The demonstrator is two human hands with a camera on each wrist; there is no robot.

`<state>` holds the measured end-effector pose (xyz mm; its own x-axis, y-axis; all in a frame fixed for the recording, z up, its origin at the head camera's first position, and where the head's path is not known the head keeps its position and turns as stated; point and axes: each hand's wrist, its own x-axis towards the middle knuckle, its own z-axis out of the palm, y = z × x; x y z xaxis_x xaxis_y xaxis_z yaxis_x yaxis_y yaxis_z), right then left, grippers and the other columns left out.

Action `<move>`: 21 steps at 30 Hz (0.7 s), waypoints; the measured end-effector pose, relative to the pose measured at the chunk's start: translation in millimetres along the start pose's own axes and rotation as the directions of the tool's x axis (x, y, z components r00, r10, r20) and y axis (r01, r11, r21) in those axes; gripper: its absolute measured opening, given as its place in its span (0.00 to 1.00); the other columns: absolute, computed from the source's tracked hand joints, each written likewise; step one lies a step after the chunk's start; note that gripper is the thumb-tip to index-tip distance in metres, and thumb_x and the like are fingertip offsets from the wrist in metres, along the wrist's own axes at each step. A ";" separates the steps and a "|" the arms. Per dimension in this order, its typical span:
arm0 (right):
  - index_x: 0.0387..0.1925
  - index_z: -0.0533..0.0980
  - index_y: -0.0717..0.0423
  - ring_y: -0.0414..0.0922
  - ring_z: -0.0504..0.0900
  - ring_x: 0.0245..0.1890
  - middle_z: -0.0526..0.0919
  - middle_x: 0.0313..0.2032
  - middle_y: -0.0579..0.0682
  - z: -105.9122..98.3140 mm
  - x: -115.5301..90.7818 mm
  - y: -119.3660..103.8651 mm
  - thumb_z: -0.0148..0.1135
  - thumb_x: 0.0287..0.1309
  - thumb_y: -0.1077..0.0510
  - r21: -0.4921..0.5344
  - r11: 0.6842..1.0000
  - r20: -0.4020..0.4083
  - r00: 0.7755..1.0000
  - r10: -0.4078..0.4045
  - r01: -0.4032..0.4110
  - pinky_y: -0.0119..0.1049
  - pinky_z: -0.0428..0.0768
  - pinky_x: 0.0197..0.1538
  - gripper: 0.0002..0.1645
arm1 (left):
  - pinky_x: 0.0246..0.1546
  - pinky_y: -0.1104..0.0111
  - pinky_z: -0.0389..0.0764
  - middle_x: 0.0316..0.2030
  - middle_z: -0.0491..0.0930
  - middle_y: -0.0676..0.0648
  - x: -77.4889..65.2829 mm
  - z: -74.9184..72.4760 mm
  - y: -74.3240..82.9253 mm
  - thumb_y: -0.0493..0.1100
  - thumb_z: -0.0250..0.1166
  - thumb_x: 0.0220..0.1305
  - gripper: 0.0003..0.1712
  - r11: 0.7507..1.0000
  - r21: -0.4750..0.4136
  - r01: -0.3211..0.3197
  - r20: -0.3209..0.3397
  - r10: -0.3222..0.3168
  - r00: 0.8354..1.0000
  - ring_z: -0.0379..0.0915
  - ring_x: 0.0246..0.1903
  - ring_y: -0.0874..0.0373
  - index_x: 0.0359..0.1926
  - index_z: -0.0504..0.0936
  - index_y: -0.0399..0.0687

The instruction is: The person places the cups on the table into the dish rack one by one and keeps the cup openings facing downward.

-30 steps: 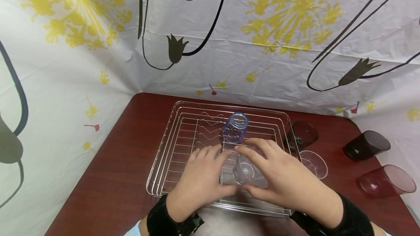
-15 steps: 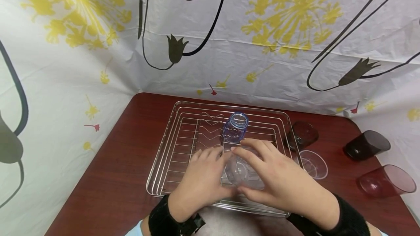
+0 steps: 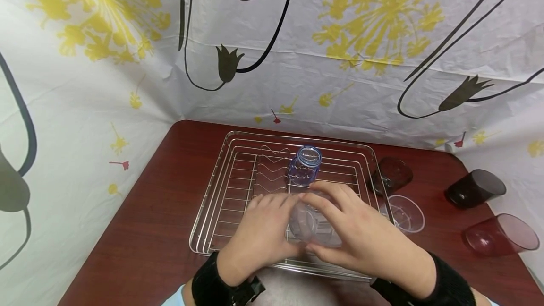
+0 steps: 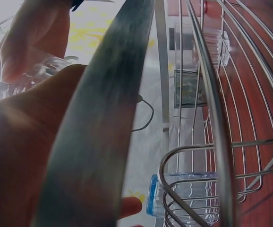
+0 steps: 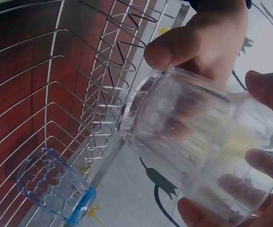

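Observation:
Both hands hold a clear drinking glass (image 3: 303, 225) tilted over the wire dish rack (image 3: 233, 132). My left hand (image 3: 261, 233) grips one end of it; in the right wrist view its thumb presses the glass near the base, with fingers behind. My right hand (image 3: 361, 230) wraps round the wider end, and its fingertips show through the clear wall (image 5: 188, 137). Behind the hands, a blue glass (image 3: 303, 166) stands upside down in the rack. A metal bar (image 4: 98, 113) hides part of the left hand in the left wrist view.
Right of the rack, on the dark red table (image 3: 148, 216), are a dark glass (image 3: 393, 176), a clear cup (image 3: 408, 214), a black glass (image 3: 473, 188) and a red glass (image 3: 499, 235). A patterned white sheet (image 3: 272, 84) rises behind and beside the table.
My right hand has shifted slightly left, bringing the clear glass to the left hand. The left fingers have drawn in against it. The blue glass and rack stay put.

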<state>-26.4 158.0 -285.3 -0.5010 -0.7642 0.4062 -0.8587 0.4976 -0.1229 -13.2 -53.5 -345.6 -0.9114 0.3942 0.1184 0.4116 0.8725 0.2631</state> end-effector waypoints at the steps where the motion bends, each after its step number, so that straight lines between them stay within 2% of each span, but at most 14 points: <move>1: 0.66 0.70 0.52 0.48 0.73 0.61 0.71 0.63 0.53 0.1 -0.5 0.2 0.73 0.51 0.38 0.001 1.000 -0.004 1.000 0.000 0.000 0.44 0.77 0.58 0.45 | 0.64 0.47 0.70 0.62 0.76 0.52 -0.2 -0.2 -0.1 0.73 0.72 0.42 0.56 1.000 -0.013 -0.005 -0.005 0.005 1.000 0.72 0.63 0.52 0.71 0.68 0.57; 8: 0.66 0.69 0.52 0.47 0.72 0.62 0.70 0.64 0.52 0.2 -3.7 2.9 0.72 0.52 0.36 0.006 1.000 0.000 1.000 0.016 -0.016 0.41 0.77 0.58 0.45 | 0.64 0.52 0.71 0.61 0.77 0.54 -0.7 -3.7 -1.1 0.68 0.74 0.43 0.51 0.997 -0.077 -0.025 -0.030 0.023 0.999 0.73 0.62 0.55 0.68 0.71 0.56; 15: 0.67 0.68 0.54 0.47 0.70 0.64 0.69 0.65 0.53 2.5 -7.8 8.2 0.68 0.56 0.34 0.017 1.000 -0.017 1.000 0.013 -0.012 0.31 0.68 0.64 0.45 | 0.64 0.51 0.70 0.60 0.77 0.52 0.3 -7.6 -1.2 0.62 0.75 0.41 0.50 0.998 -0.058 -0.023 -0.040 0.020 0.999 0.72 0.62 0.55 0.66 0.71 0.51; 21: 0.66 0.68 0.56 0.48 0.72 0.62 0.71 0.64 0.54 2.8 -9.3 11.6 0.62 0.60 0.32 0.019 1.000 -0.057 0.998 -0.008 0.009 0.30 0.67 0.64 0.44 | 0.64 0.53 0.72 0.60 0.77 0.52 -0.4 -11.5 -3.6 0.60 0.74 0.41 0.48 0.997 -0.069 -0.037 -0.044 0.034 0.998 0.73 0.61 0.55 0.65 0.72 0.51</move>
<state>-32.0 169.7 -293.1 -0.4874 -0.7436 0.4577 -0.8650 0.4829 -0.1364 -14.3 -60.2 -335.6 -0.8960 0.4104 0.1697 0.4440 0.8354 0.3241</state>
